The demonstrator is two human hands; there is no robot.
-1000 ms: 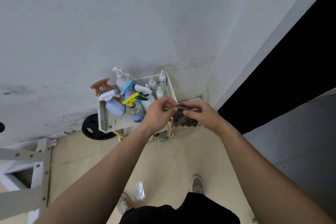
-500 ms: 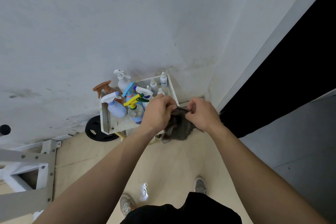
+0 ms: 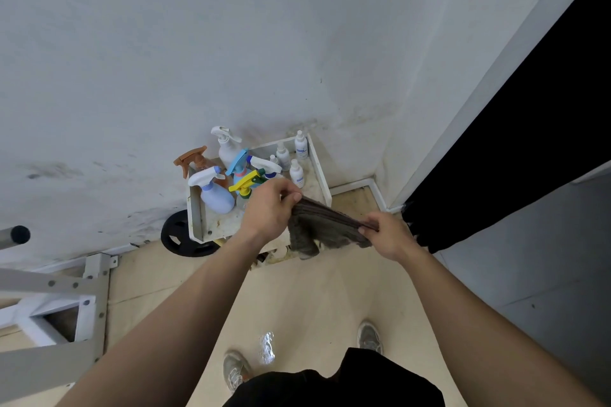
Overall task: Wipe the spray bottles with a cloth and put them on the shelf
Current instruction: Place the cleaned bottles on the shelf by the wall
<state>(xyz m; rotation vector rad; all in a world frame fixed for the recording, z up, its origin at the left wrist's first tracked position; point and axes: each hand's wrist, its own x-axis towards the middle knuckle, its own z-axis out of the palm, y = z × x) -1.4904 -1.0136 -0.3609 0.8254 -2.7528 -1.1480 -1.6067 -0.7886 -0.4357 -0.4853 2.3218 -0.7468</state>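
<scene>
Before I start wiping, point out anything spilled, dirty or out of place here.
A shiny, wet-looking patch lies on the floor between the shoes, possibly a spill. The shelf tray is stained brown, and the wall behind it is smudged.

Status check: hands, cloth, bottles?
Left hand and right hand each pinch the grey cloth, spread between them. Spray bottles stand on the white shelf, none in hand. No obstruction seen.

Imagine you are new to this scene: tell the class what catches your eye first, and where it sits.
First comes the grey-brown cloth stretched across the centre between the left hand and the right hand, each pinching one end. Just behind the left hand, a crowd of bright spray bottles stands in a white tray against the wall.
</scene>
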